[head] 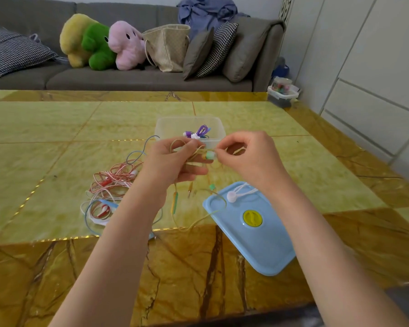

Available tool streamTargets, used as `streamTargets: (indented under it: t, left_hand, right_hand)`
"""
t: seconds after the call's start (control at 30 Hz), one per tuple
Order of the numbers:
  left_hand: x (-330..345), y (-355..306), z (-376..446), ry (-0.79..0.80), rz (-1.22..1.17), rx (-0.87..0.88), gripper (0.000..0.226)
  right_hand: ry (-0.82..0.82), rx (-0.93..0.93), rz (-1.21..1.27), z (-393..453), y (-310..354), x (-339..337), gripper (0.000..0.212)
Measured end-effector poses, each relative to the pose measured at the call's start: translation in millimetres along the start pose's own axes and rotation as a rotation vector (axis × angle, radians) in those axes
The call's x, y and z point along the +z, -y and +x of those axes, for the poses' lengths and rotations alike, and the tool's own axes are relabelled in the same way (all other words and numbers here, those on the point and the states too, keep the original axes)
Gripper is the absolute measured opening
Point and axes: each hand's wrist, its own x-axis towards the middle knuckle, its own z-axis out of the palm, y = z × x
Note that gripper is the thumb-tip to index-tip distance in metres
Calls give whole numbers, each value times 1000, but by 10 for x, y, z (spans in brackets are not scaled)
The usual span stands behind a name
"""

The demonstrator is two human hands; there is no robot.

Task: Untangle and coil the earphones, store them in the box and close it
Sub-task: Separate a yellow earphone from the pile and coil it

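Table (pixel 57 128): bare surface far left & far right; near edge close under forearms.
Box (pixel 165 126): open, centre-far, purple earphones (pixel 202 131) coiled inside.
Lid (pixel 253 234): off, near right.
Left hand (pixel 175 161): fingers curled round loops of yellow earphones (pixel 175 201).
Right hand (pixel 250 156): pinches green earbud (pixel 210 155) at fingertips.
Tangle (pixel 111 185): red/blue cords left, partly hidden by left forearm.

hands (pixel 175 161) gripping yellow earphones (pixel 175 201), open box (pixel 165 126)
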Motion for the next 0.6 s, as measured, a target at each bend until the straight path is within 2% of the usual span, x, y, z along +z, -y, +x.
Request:
streamTargets:
  t: [0.2,0.37,0.43,0.5,0.6]
  left_hand:
    - [-120,35,52,-51,26,-29,12]
    - [-254,17,110,-132,-210,-145,18]
    - [-246,30,103,-119,-130,-163,18]
    - [-216,34,83,-46,46,-146,26]
    - [-181,48,69,15,287,-84,29]
  right_hand:
    - [-18,54,0,42,-49,-114,8]
    - [-66,254,496,47,-22,-187,18]
    - [-138,324,630,57,-37,-203,20]
    - [-207,382,695,81,-66,-229,23]
    - [-186,459,896,97,-88,-221,26]
